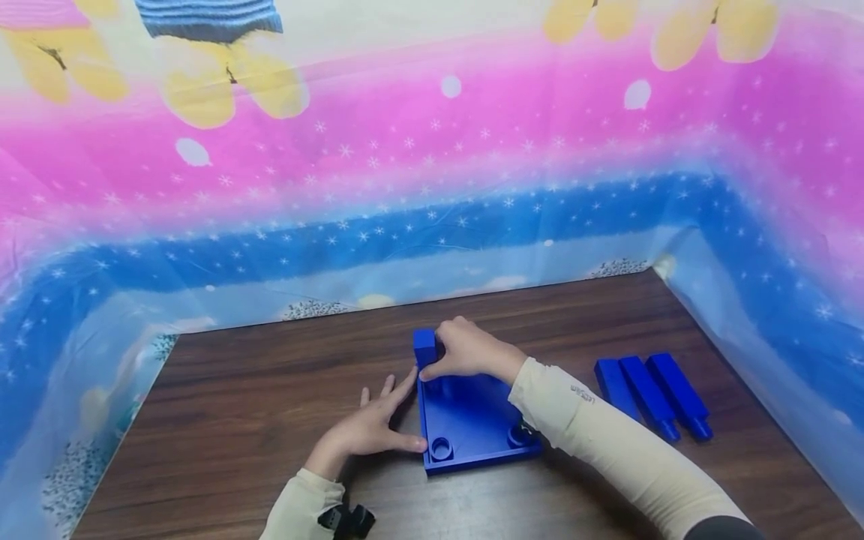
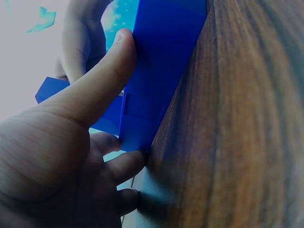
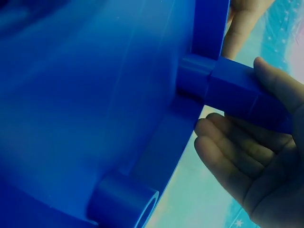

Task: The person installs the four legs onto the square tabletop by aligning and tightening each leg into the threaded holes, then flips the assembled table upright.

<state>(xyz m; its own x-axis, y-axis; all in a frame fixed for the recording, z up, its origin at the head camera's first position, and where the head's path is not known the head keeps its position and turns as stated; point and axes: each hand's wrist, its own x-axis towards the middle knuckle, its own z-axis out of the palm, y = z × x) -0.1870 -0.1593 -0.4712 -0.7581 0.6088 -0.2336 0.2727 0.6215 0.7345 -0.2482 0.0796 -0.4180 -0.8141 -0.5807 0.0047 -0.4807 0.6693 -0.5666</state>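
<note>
Blue base (image 1: 472, 420), rimmed, one. Lay flat on the table (image 1: 223, 435), just right of the left grip (image 1: 371, 427) and partly under the right grip (image 1: 475, 351).

Left to right:

Left grip: fingers spread, clamped on nothing; thumb and fingertips touched the base's left rim from outside. To its left, a wide stretch of bare wood, with the table's left edge well apart.

Blue leg (image 1: 424, 345), square in section, one. Stood upright at the base's far-left corner, just beyond the left fingertips, its lower end against the corner socket (image 3: 192, 76). Peg not visible; judged to be in the socket, depth uncertain.

Near-left socket (image 1: 442, 448), a raised ring, one. Unfilled, just right of the left thumb.

Right grip: closed about the upright leg, thumb on one side, fingers on another.

Handling note: the step in hand appeared to be seating the leg. Good practice called for a straight push along its length, the left grip bracing the rim against sliding, and a check for any gap at the ring.

Near-right socket (image 1: 520, 435), one. Below the right grip, partly covered by the sleeve (image 1: 607, 435).

Loose legs (image 1: 644, 386), three. Lay side by side, well right of the right grip; two showed round pegs. Right table edge ran near the outermost, leaving modest margin; the far edge, along the patterned cloth (image 1: 432, 225), left room beyond the right grip.
</note>
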